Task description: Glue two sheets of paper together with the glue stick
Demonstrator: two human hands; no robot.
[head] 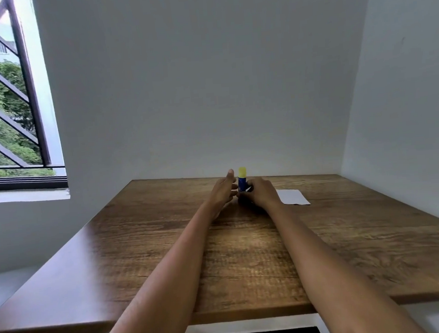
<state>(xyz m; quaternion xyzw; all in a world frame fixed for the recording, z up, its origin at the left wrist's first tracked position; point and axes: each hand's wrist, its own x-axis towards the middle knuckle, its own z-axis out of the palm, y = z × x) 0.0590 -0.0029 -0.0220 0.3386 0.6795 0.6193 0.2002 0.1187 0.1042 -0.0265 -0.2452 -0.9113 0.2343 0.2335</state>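
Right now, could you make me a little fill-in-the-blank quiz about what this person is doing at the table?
1. The glue stick has a blue body and a ____ cap.
2. The ____ hand grips the glue stick's body, while the left hand is beside it with straight fingers.
3. The white paper lies flat on the wooden ____.

Missing words: yellow; right; table

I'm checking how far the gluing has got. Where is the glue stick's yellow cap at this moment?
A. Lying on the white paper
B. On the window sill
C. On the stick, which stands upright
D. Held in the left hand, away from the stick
C: the yellow cap sits atop the upright blue glue stick, whose lower body the right hand grips.
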